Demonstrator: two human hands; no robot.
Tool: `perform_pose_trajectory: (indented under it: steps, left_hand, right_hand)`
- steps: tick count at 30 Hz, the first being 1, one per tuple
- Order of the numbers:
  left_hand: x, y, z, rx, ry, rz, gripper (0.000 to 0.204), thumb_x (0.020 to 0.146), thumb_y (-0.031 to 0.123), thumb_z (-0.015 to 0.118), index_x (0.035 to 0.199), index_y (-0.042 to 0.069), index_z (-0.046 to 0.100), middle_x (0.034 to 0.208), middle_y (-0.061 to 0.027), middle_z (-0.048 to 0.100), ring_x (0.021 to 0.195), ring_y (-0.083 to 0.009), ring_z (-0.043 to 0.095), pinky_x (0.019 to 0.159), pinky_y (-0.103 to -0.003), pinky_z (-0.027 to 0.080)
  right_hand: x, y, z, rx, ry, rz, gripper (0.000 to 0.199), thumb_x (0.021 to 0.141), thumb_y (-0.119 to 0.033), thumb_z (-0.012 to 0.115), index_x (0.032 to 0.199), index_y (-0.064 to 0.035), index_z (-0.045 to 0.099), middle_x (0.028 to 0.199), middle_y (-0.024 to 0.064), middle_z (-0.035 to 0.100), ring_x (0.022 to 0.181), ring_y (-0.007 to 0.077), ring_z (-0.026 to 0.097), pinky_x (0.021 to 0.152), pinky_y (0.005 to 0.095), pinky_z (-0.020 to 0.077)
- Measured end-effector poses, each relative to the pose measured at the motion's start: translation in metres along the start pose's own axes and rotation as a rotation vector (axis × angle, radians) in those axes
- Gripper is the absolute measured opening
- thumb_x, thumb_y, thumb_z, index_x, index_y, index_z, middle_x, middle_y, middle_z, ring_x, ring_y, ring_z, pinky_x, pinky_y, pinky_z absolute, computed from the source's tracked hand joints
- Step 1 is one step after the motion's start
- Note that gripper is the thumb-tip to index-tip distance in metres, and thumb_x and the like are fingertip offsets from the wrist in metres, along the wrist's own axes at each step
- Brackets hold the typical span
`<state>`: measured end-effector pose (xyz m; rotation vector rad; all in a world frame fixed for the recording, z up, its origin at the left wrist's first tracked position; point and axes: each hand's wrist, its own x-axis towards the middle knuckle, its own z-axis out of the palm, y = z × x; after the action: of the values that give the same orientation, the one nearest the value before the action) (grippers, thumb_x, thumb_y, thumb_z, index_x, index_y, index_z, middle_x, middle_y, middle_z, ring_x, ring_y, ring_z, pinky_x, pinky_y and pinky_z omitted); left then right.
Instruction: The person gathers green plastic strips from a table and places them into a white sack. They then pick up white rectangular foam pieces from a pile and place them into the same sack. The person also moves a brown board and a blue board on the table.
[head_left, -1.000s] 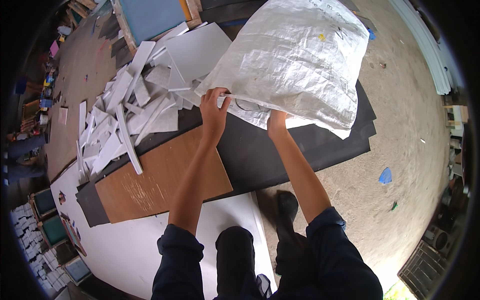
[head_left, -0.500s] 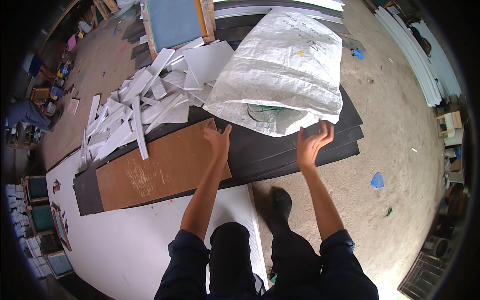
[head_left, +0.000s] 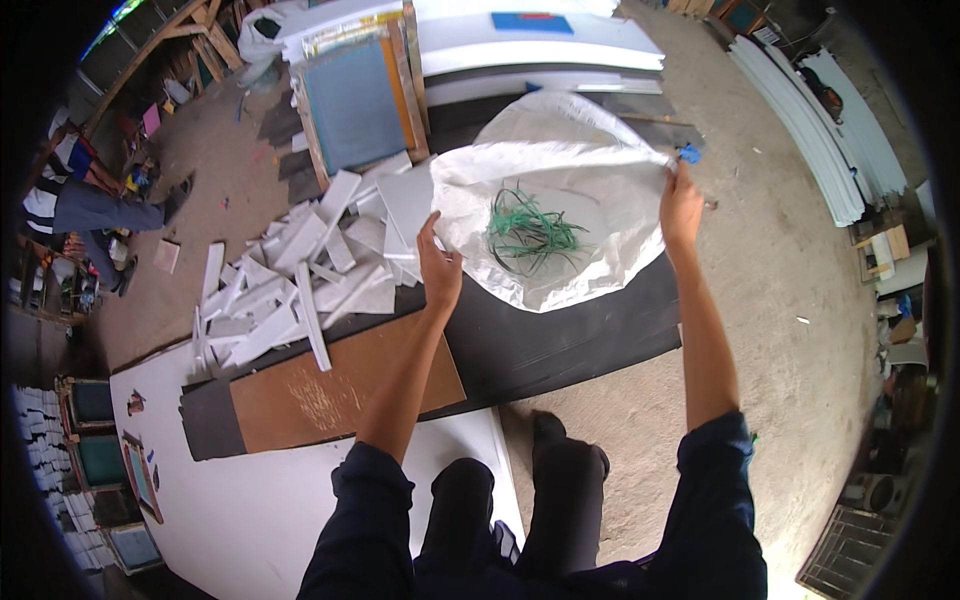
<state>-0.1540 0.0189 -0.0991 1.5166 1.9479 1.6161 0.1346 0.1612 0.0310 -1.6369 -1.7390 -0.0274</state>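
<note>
1. Head view: left hand [head_left: 438, 268] closed on the near-left rim of a big white woven plastic sack [head_left: 560, 215]; right hand [head_left: 682, 205] pinching its right rim.
2. Sack mouth is stretched wide open, held over black sheets [head_left: 560, 345] on the ground; tangled green strapping [head_left: 530, 235] inside.
3. Step, my read: holding the sack open for loading.
4. Next likely needs one hand freed; white board offcuts [head_left: 300, 290] lie just left.

White offcut strips [head_left: 290, 290] lie heaped on a black sheet [head_left: 560, 340] beside a brown board [head_left: 340, 395]. A blue framed panel [head_left: 350, 105] leans behind them (wooden edges), and long white boards [head_left: 800, 110] lie on the dirt floor [head_left: 790, 300].
</note>
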Motion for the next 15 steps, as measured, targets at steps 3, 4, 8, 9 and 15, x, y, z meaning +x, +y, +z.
perform_pose_trajectory:
  steps: [3,4,8,9,15]
  left_hand:
    - [0.047,0.04,-0.02,-0.18,-0.077,-0.198,0.069,0.073,-0.001,0.054,0.127,0.003,0.013,0.117,-0.0198,0.041,0.094,-0.0228,0.052,0.075,-0.026,0.043]
    - [0.062,0.049,-0.022,-0.281,-0.09,-0.264,0.071,0.074,0.0,0.055,0.128,0.004,0.009,0.117,-0.0204,0.041,0.094,-0.0233,0.052,0.078,-0.027,0.043]
    - [0.1,0.1,-0.031,-0.188,-0.371,-0.344,0.058,0.074,0.011,0.062,0.123,0.003,0.032,0.111,-0.0184,0.052,0.099,-0.0266,0.053,0.084,-0.031,0.04]
    - [0.099,0.098,-0.024,-0.196,-0.323,-0.225,0.053,0.074,0.013,0.062,0.12,0.002,0.036,0.11,-0.0177,0.052,0.098,-0.0265,0.053,0.084,-0.03,0.04]
    - [0.052,-0.024,0.047,-0.007,-0.379,-0.417,0.048,0.076,0.021,0.062,0.115,0.0,0.041,0.103,-0.0169,0.054,0.095,-0.0234,0.054,0.078,-0.03,0.043]
  right_hand:
    - [0.095,-0.038,-0.06,0.187,0.374,0.007,0.022,0.085,-0.016,0.047,0.1,-0.0008,0.052,0.078,0.0233,0.058,0.075,0.0402,0.056,0.061,0.0438,0.043]
    - [0.108,-0.055,-0.084,0.242,0.425,0.012,0.021,0.084,-0.014,0.047,0.1,-0.0006,0.052,0.077,0.0233,0.058,0.075,0.0398,0.057,0.062,0.0424,0.0433]
    - [0.113,-0.104,-0.139,0.336,0.516,-0.04,0.02,0.082,-0.004,0.045,0.1,-0.0008,0.053,0.078,0.0223,0.057,0.076,0.0371,0.057,0.065,0.0374,0.0444]
    - [0.099,-0.108,-0.146,0.329,0.501,-0.067,0.021,0.081,-0.001,0.044,0.1,-0.001,0.053,0.079,0.0218,0.057,0.077,0.0362,0.058,0.066,0.0363,0.0446]
    - [-0.024,-0.039,-0.053,0.201,0.161,-0.356,0.028,0.074,0.011,0.043,0.098,0.0003,0.054,0.092,0.0171,0.058,0.085,0.0336,0.057,0.071,0.0381,0.0473]
